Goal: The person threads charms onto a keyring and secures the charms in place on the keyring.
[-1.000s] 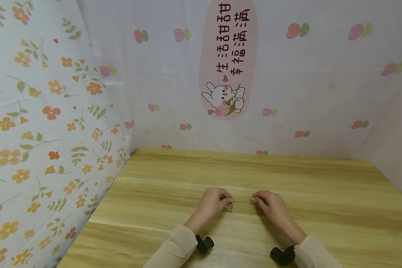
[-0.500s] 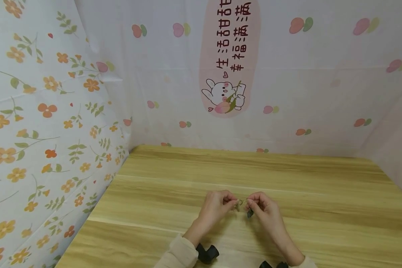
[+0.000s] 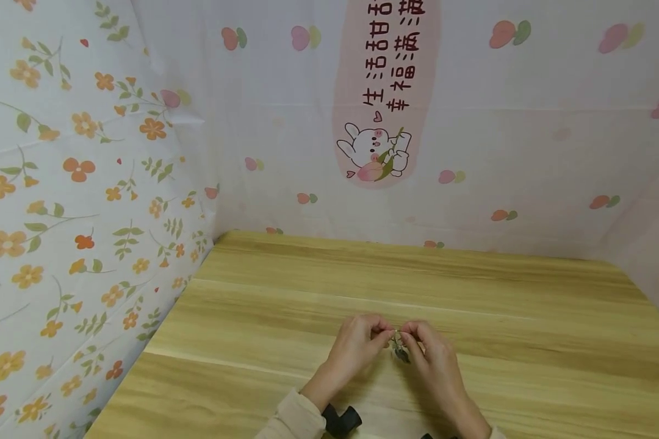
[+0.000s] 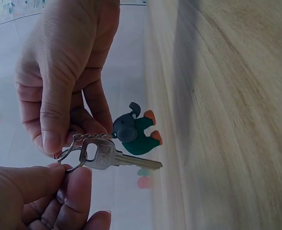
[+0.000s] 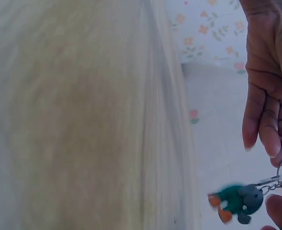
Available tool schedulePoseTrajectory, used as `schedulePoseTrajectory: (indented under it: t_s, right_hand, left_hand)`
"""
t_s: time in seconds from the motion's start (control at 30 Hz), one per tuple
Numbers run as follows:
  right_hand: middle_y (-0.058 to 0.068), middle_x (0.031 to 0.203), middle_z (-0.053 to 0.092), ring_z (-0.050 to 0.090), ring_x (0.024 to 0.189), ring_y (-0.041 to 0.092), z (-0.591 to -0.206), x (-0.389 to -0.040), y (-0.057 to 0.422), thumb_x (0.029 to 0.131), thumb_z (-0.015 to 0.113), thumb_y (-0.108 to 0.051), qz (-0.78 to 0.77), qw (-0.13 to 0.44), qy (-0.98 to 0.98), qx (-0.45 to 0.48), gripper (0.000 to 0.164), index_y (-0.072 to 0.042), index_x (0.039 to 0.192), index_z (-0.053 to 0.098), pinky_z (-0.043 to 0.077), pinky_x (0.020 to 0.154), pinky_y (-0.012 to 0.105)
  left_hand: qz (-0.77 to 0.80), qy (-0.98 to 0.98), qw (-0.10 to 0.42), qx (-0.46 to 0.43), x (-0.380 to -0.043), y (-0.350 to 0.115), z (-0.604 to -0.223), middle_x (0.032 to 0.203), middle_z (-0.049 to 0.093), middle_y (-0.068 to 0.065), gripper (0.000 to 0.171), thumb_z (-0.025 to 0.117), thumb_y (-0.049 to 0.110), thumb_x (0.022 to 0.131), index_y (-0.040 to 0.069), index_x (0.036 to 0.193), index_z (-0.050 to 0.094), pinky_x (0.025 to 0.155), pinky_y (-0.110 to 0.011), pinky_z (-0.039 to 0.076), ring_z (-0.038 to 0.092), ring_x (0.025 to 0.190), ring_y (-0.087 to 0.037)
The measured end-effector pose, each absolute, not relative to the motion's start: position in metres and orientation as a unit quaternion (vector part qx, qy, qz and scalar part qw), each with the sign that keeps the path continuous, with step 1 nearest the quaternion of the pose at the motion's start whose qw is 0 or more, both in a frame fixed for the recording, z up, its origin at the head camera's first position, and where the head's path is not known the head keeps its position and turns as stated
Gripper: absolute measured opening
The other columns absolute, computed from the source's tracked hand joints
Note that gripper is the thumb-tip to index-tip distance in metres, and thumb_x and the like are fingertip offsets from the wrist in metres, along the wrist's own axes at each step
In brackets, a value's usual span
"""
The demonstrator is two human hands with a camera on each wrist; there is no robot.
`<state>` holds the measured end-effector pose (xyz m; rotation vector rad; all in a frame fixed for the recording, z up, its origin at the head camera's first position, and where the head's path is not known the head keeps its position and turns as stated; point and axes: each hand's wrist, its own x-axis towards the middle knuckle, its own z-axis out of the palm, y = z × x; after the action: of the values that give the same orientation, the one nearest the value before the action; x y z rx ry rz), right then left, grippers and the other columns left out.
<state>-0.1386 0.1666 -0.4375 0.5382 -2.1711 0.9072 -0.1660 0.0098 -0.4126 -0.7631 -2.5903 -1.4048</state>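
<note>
My left hand (image 3: 351,350) and right hand (image 3: 436,366) meet over the table, each pinching with thumb and fingertips. In the left wrist view my left fingers, lower left, grip a metal key ring (image 4: 75,169) at the head of a silver key (image 4: 101,157). From above, my right thumb and finger pinch ringed metal where a small chain joins. That chain bears an elephant keychain (image 4: 140,140) with a green body, grey head and orange feet. Key and elephant hang side by side below the fingertips. The rings overlap, partly hidden by the fingers.
The wood-grain table (image 3: 285,280) stretches beneath both hands. A pale cloth printed with tulips and a rabbit (image 3: 274,140) hangs behind it, and a floral cloth (image 3: 159,177) hangs along the left. A black wrist camera (image 3: 343,422) sits by the left cuff.
My hands have come together from a gap, mostly by the right hand moving left. The rings now meet between the fingertips, with the elephant and key hanging below. The head view has shifted slightly.
</note>
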Motion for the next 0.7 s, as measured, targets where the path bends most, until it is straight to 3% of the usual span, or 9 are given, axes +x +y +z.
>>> schedulePoseTrajectory:
  t_s: [0.23,0.47,0.7]
  right_hand:
    - [0.002,0.078,0.066,0.062,0.069,0.010,-0.4396,-0.1367,0.1664,0.064,0.073,0.016,0.330,0.378,-0.838,0.217,0.029,-0.002,0.082,0.060,0.046,0.067,0.009]
    - [0.003,0.079,0.065,0.060,0.067,0.009,-0.4390,-0.1343,0.1684,0.081,0.064,-0.007,0.315,0.390,-0.834,0.231,0.007,-0.003,0.084,0.060,0.045,0.064,0.011]
    - [-0.002,0.076,0.058,0.051,0.067,0.001,-0.4376,-0.1327,0.1684,0.073,0.069,0.014,0.332,0.350,-0.845,0.232,0.026,-0.002,0.087,0.055,0.041,0.061,0.008]
  left_hand:
    - [-0.447,-0.853,0.062,-0.262,-0.1641,0.0105,-0.4105,0.072,0.070,0.001,0.007,0.067,0.009,0.086,0.008,0.080,0.071,0.056,-0.008,0.043,0.057,0.061,0.005]
    - [-0.421,-0.862,0.093,-0.265,-0.1612,0.0131,-0.4089,0.072,0.069,0.003,0.006,0.068,0.008,0.085,0.008,0.079,0.071,0.055,-0.007,0.040,0.053,0.060,0.006]
    - [-0.384,-0.872,0.130,-0.272,-0.1582,0.0149,-0.4100,0.073,0.068,0.004,0.005,0.069,0.008,0.083,0.010,0.079,0.069,0.053,-0.006,0.037,0.051,0.059,0.005]
